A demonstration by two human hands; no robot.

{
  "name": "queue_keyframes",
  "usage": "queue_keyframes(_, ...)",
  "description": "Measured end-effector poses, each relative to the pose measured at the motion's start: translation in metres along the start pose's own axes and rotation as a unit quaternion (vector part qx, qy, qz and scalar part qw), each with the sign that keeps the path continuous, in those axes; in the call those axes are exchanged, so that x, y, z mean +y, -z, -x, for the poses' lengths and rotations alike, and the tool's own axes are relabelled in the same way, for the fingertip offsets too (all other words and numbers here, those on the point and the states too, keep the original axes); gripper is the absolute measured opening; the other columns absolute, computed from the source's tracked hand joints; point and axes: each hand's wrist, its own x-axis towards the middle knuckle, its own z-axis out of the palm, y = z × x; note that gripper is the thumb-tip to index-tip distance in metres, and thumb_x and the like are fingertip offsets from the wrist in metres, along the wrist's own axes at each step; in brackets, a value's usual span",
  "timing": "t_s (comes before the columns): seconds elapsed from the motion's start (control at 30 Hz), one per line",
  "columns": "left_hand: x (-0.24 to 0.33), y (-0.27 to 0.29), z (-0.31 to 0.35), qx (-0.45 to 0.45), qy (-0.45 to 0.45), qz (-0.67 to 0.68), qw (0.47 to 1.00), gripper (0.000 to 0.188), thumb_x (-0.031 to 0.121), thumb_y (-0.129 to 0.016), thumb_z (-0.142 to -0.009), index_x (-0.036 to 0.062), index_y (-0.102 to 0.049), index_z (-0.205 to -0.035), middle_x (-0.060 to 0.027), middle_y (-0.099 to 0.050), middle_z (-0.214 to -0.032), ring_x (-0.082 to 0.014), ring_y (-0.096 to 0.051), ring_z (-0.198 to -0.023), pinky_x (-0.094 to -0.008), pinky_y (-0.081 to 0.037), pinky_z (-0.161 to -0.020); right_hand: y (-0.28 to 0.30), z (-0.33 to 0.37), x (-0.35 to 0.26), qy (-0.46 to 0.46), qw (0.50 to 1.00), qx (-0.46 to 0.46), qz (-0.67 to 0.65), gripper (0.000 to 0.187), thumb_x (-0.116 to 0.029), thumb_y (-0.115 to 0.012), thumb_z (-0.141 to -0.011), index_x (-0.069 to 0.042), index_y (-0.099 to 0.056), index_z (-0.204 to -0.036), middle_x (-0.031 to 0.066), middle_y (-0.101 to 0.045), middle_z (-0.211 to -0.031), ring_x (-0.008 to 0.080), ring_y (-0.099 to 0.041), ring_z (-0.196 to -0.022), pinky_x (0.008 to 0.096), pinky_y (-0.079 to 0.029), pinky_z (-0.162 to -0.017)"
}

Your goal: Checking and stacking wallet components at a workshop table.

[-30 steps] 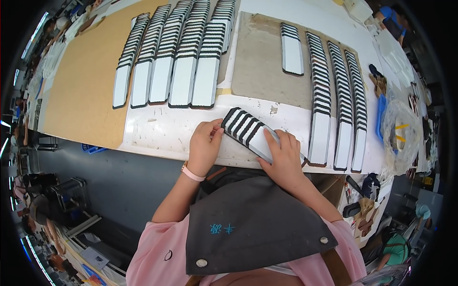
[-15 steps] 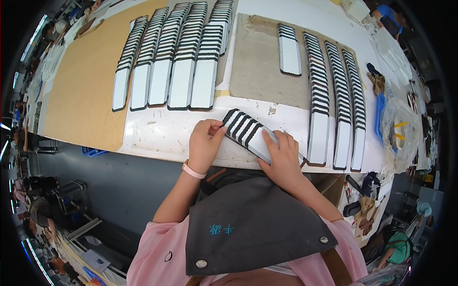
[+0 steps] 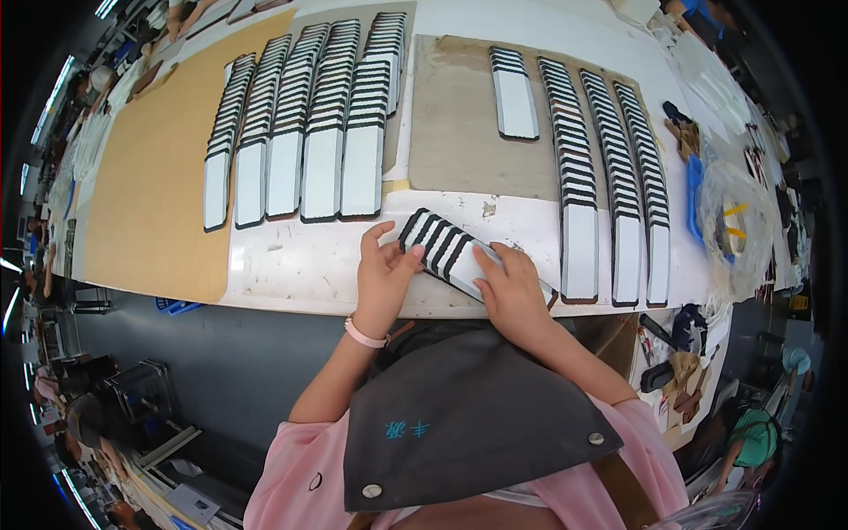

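A fanned stack of white strips with black edges point(image 3: 435, 238) lies slantwise on the near part of the table, in front of me. My right hand point(image 3: 515, 291) is over its lower right part, thumb on top and fingers round the far side, gripping it. At the stack's left end is my left hand point(image 3: 385, 276); its thumb tip is at the near edge of the stack. The index finger of that hand is raised off the strips, apart from the thumb, and nothing shows between them.
Several overlapping rows of similar strips point(image 3: 322, 172) lie at left. On the right are further long rows point(image 3: 579, 238) and one short row point(image 3: 515, 102) on a grey board point(image 3: 459, 150). A blue tray point(image 3: 693, 199) and a clear plastic bag point(image 3: 733, 265) sit at the right edge.
My left fingers have come off the stack's corner and spread apart. My right hand still holds the stack, its thumb drawn back a little. The whole view has shifted slightly.
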Motion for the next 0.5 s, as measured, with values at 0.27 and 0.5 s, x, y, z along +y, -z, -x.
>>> queue_keyframes(0.27,-0.001,-0.026,0.023,-0.062,-0.005,-0.041,0.997,0.105,-0.014,-0.062,-0.084,0.0124,0.011,-0.154,-0.0157,-0.063,-0.106,-0.0165,-0.065,-0.094,-0.0262,-0.053,-0.08,0.011,-0.011,-0.001,-0.018,0.997,0.008,-0.078,0.061,-0.01,-0.068,-0.083,0.0,-0.044,-0.138,0.0219,-0.053,-0.124,0.0389,-0.051,-0.112,0.047,-0.04,-0.099)
queue_keyframes(0.5,0.028,-0.049,0.001,-0.089,-0.036,-0.012,0.995,0.104,-0.013,-0.062,-0.084,0.012,0.012,-0.154,-0.0121,-0.065,-0.098,-0.013,-0.065,-0.089,-0.0235,-0.053,-0.076,0.045,-0.03,0.011,-0.148,0.97,-0.058,-0.182,0.056,-0.006,-0.063,-0.086,0.0,-0.045,-0.139,0.02,-0.06,-0.111,0.0347,-0.058,-0.102,0.0432,-0.045,-0.091)
